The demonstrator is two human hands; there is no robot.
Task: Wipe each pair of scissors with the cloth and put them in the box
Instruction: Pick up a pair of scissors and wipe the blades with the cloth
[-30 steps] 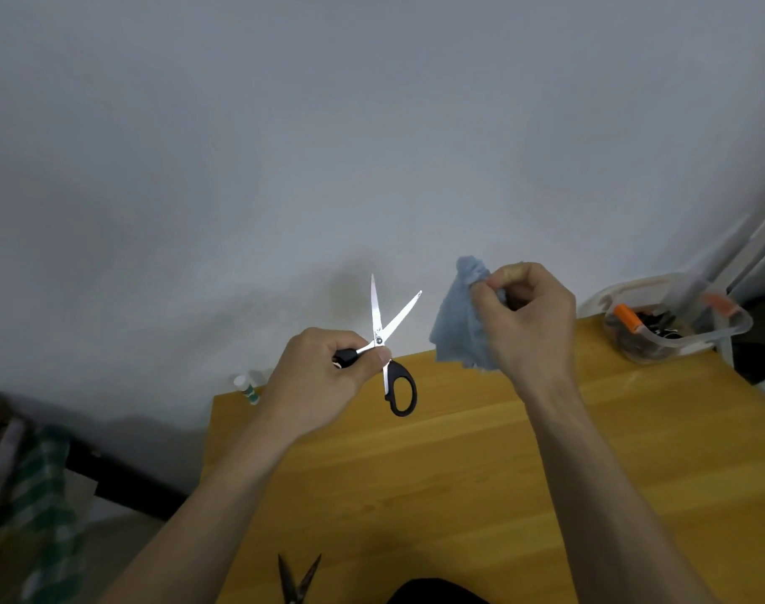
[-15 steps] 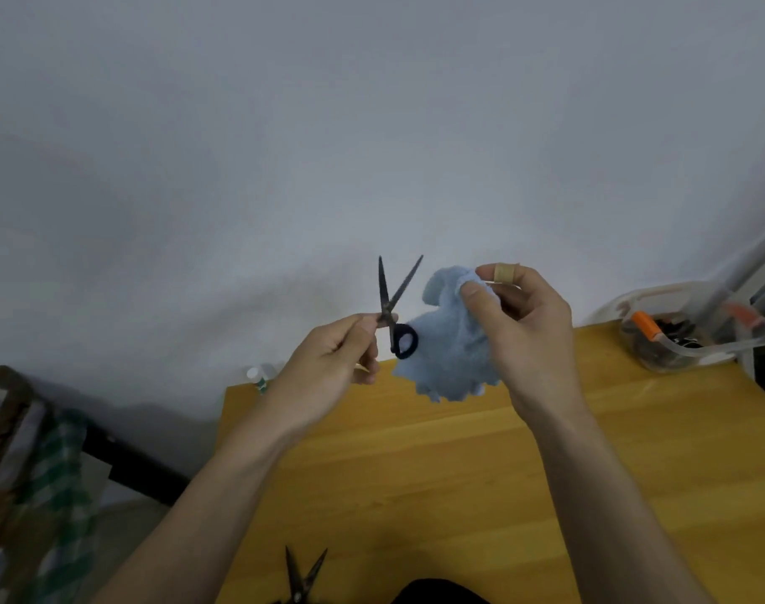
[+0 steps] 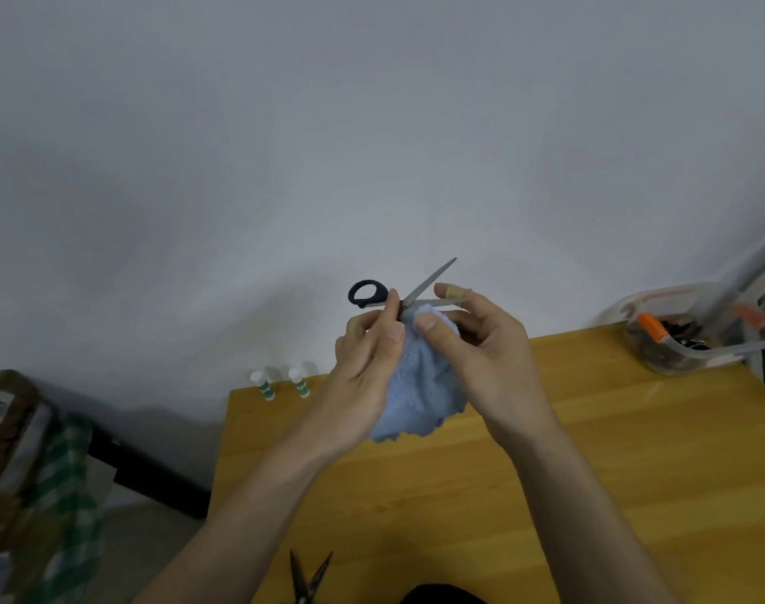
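Two pairs of scissors are showing in the head view. Nearest, at the bottom edge, a dark pair of scissors (image 3: 307,579) is lying on the wooden table (image 3: 611,494) with its blades spread and pointing away; the handles are cut off by the frame. Just right of it a dark rounded shape (image 3: 441,595) is sitting at the frame edge; cannot tell what it is.

Above the table, both hands are meeting in mid-air. The left hand (image 3: 363,364) is gripping the black-handled scissors (image 3: 409,294) near the pivot, fingers curled around them, one black handle loop sticking out to the left. The blades are standing open, one angling up and right, the other running almost level toward the right. The right hand (image 3: 472,346) is pinching the light blue cloth (image 3: 420,390) between thumb and fingers, bunching it against the scissors just below the pivot; the rest of the cloth is hanging down between the two wrists. A tan bandage (image 3: 455,291) is wrapping one raised fingertip.

Farther back, two small white-and-green tubes (image 3: 282,382) are standing at the table's far left edge by the wall. At the far right corner, well apart from the hands, the clear plastic box (image 3: 694,337) is holding dark items and an orange-handled tool (image 3: 651,326).
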